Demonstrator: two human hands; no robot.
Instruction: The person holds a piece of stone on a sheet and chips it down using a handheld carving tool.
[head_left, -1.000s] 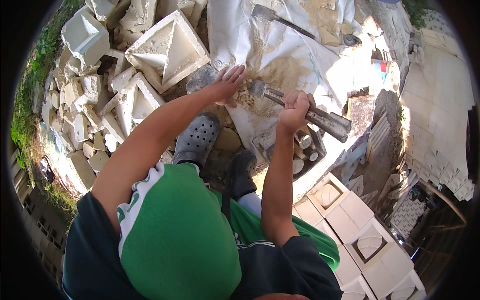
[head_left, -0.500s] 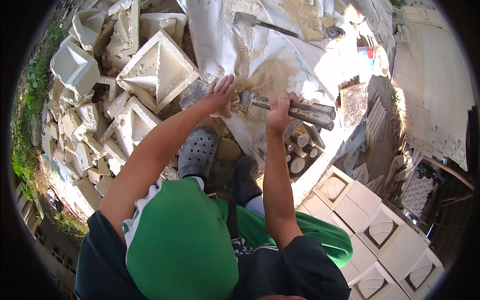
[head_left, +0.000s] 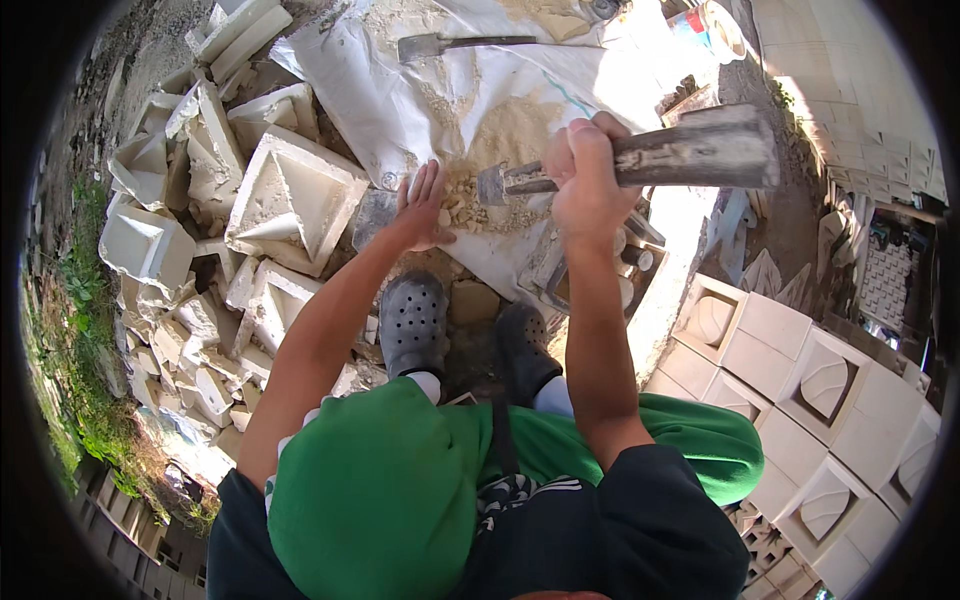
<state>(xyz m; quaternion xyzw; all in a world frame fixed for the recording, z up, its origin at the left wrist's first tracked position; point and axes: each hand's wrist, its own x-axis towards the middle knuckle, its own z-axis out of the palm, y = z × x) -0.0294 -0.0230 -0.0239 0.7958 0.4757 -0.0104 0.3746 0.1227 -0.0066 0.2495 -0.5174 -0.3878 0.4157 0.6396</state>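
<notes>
My left hand [head_left: 420, 215] lies with its fingers stretched out at the edge of a grey block [head_left: 373, 218], next to small pale rubble [head_left: 462, 208]. It holds nothing that I can see. My right hand [head_left: 592, 180] is closed around a thick, worn tool with a wooden shaft [head_left: 650, 160]. A narrow grey metal end [head_left: 491, 186] points left over the rubble, while the broad, slightly blurred end rises to the right. The tool's exact kind is unclear. Under the rubble spreads a white sheet [head_left: 340, 75] dusted with sandy powder.
A flat-bladed scraper [head_left: 420, 47] with a dark handle lies farther off on the sheet. Broken square cast pieces [head_left: 297, 200] are heaped at left. Patterned pale blocks [head_left: 765, 345] stand at right. A bucket [head_left: 722, 32] is at far right. My grey clogs [head_left: 414, 322] are below the sheet.
The tool's broad end has swung up and right with my right hand, while its metal end stays low over the rubble. My left hand remains outstretched by the grey block. The view has shifted.
</notes>
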